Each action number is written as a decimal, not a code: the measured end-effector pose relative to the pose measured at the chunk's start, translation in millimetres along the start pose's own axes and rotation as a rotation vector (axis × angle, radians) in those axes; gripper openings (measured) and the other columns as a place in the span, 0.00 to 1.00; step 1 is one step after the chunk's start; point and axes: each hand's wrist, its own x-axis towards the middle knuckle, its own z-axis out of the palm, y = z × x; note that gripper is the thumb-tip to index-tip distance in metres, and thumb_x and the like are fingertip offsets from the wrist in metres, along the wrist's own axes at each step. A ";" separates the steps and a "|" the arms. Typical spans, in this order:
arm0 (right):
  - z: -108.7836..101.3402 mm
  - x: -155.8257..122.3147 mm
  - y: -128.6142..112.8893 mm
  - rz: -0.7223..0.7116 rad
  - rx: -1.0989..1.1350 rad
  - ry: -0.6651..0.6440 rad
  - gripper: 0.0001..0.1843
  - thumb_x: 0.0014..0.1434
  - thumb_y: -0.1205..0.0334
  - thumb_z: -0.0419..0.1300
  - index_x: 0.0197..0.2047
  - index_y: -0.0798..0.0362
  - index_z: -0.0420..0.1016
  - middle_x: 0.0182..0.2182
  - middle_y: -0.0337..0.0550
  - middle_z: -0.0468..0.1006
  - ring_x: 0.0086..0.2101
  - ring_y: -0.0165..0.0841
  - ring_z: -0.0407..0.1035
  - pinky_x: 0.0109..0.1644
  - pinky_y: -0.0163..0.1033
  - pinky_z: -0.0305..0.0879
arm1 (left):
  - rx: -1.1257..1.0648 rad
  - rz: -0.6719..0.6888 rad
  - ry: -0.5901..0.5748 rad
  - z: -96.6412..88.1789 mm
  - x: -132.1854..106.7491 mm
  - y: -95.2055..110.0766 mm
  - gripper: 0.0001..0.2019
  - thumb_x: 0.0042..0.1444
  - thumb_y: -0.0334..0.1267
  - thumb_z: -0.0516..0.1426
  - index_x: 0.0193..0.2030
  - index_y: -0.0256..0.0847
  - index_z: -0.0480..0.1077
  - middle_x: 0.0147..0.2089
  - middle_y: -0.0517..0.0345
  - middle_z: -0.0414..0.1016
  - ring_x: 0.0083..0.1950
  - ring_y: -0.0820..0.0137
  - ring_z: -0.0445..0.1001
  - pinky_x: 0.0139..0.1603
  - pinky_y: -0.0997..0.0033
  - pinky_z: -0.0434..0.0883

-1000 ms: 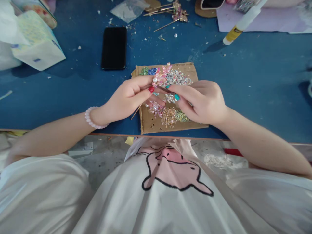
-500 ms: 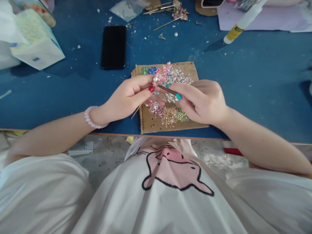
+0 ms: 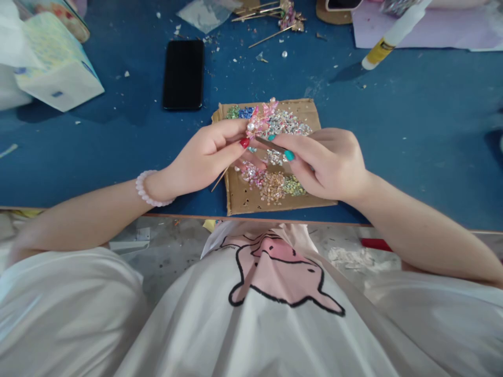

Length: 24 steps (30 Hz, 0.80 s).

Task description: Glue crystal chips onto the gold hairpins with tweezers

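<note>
Evidently, little can be read in the head view: the yellow label on the white bottle [image 3: 379, 52] at upper right is too small, and so is the line of lettering on the pale shirt [image 3: 283, 283] at lower centre, beside its pink animal print. A dark mark on the tissue box [image 3: 58, 86] at upper left is equally illegible.

The left hand [image 3: 210, 157] pinches a pink ornament [image 3: 259, 119] just above the centre of the frame; a thin stick [image 3: 218, 180] emerges below that hand, its middle hidden. The right hand [image 3: 334, 162] grips a dark slim tool [image 3: 271, 144], tip at the ornament's lower edge; whether they touch is unclear. Fingers cover part of the coloured bead piles [image 3: 272, 188] on the cardboard [image 3: 239, 204] beneath.

The top edge cuts off a clear bag [image 3: 206, 15] and a lilac sheet [image 3: 444, 36]. A black phone [image 3: 183, 76] lies upper left of centre on the blue tabletop [image 3: 412, 131], and gold-stemmed pieces [image 3: 288, 18] lie at the top.
</note>
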 end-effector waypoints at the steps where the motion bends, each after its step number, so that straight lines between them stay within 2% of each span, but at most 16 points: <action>1: -0.1 0.3 -0.1 -0.004 0.003 0.005 0.18 0.68 0.70 0.45 0.55 0.55 0.71 0.21 0.33 0.71 0.21 0.29 0.64 0.28 0.36 0.60 | 0.008 0.004 0.001 -0.1 0.0 -0.3 0.19 0.68 0.42 0.52 0.63 0.46 0.71 0.56 0.55 0.80 0.52 0.59 0.85 0.50 0.59 0.84; 14: 2.1 -2.7 2.3 -0.007 0.041 0.002 0.20 0.67 0.70 0.47 0.57 0.54 0.72 0.22 0.34 0.72 0.22 0.30 0.64 0.29 0.37 0.60 | 0.019 0.047 0.008 -0.6 0.2 -1.2 0.18 0.67 0.42 0.52 0.61 0.48 0.71 0.54 0.58 0.80 0.49 0.62 0.85 0.42 0.67 0.85; 17: 1.0 -1.8 1.6 -0.003 0.050 0.008 0.19 0.66 0.70 0.48 0.56 0.56 0.72 0.21 0.35 0.72 0.21 0.30 0.63 0.28 0.37 0.60 | 0.005 0.021 0.012 -0.2 0.2 -0.7 0.18 0.67 0.43 0.53 0.62 0.48 0.71 0.56 0.56 0.80 0.50 0.62 0.85 0.44 0.67 0.84; 22: -1.4 -0.3 0.1 0.050 0.033 -0.095 0.21 0.68 0.69 0.45 0.57 0.52 0.72 0.21 0.35 0.71 0.21 0.29 0.64 0.28 0.37 0.60 | -0.009 0.012 0.014 0.5 0.9 -1.1 0.20 0.66 0.44 0.54 0.63 0.47 0.71 0.57 0.54 0.80 0.51 0.59 0.85 0.45 0.62 0.84; 24: -1.4 -0.2 -0.2 0.055 0.033 -0.097 0.21 0.68 0.68 0.45 0.57 0.53 0.72 0.21 0.35 0.71 0.21 0.29 0.64 0.29 0.37 0.60 | 0.011 -0.012 0.006 0.3 0.4 -1.1 0.21 0.67 0.46 0.53 0.65 0.48 0.69 0.58 0.53 0.79 0.54 0.58 0.84 0.47 0.61 0.84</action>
